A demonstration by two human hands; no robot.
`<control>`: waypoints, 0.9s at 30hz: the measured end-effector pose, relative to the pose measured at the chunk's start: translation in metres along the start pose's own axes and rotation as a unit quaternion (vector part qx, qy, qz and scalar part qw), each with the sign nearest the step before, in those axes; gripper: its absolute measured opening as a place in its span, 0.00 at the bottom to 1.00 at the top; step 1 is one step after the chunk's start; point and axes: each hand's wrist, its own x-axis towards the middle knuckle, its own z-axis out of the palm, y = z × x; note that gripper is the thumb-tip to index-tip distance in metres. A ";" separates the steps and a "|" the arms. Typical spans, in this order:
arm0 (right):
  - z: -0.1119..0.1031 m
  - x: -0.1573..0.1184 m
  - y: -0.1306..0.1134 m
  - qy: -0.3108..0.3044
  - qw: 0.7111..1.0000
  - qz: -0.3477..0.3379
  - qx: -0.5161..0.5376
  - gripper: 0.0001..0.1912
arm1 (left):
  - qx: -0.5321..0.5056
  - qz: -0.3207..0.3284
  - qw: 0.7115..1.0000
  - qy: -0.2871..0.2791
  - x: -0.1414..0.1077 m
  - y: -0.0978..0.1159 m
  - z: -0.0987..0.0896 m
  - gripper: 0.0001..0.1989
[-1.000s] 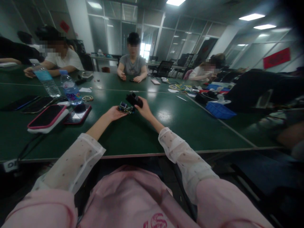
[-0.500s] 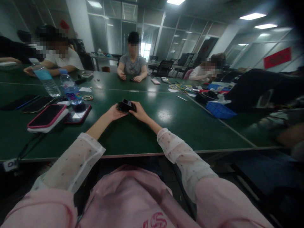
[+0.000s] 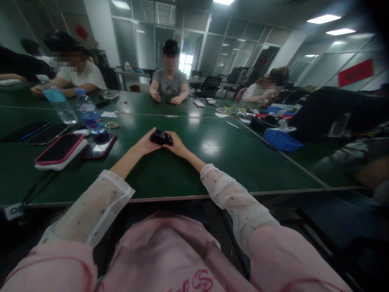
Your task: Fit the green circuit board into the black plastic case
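Note:
A small black box-shaped device (image 3: 161, 138) is held just above the green table (image 3: 182, 170), in the middle of the view. My left hand (image 3: 148, 142) grips it from the left side, palm partly beneath it. On the right side, my right hand (image 3: 176, 144) is closed on the same device, thumb toward me. Its exact kind is too small to make out. Some of the fingertips are hidden behind it.
To the left lie a pink-framed phone (image 3: 60, 149), a second phone (image 3: 100, 146), a tape roll (image 3: 112, 125) and two water bottles, the nearer one (image 3: 90, 113) upright. A blue basket (image 3: 282, 140) and tangled cables (image 3: 232, 111) are on the right. A person (image 3: 169, 79) sits opposite.
The black device has turned in my hands and now lies flatter between them. My left fingers have shifted up along its edge, and my right hand has moved slightly down its side.

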 end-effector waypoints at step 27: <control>-0.008 -0.002 -0.015 0.036 0.999 0.034 0.014 0.30 | 0.036 0.039 0.998 -0.016 0.003 0.000 0.000 0.20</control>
